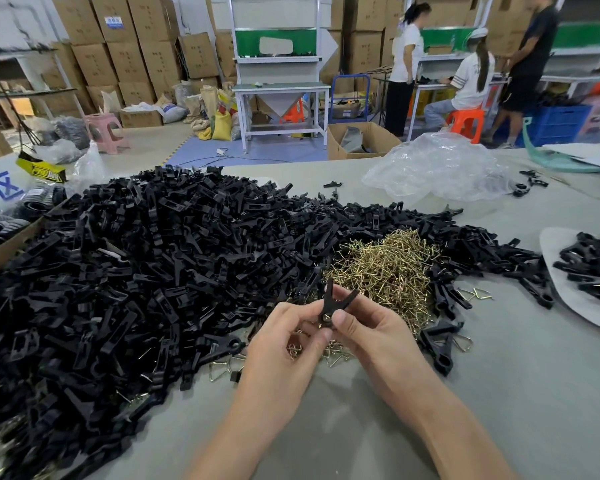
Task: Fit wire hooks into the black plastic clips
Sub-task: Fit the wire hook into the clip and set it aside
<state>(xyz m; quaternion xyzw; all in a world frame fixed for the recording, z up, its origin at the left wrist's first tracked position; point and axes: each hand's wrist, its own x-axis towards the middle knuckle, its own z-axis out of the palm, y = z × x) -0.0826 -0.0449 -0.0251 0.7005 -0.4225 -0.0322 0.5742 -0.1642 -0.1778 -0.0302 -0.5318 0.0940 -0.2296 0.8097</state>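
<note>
Fingers [314, 338] of left hand [284, 341] and right hand [373, 337] are pinching a clip [332, 301] at its ring end, lower centre of frame; it is looking light and stiff, best gripped there.

Black clip [333, 303] between both hands' fingers [343, 322]

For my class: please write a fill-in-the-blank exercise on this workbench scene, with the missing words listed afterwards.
1. The left hand and right hand together pinch one ____ plastic clip.
2. The heap of wire hooks just beyond the hands is ____ in colour.
3. In the background, a seated person's stool is ____.

Missing words: black; gold; orange.
</note>
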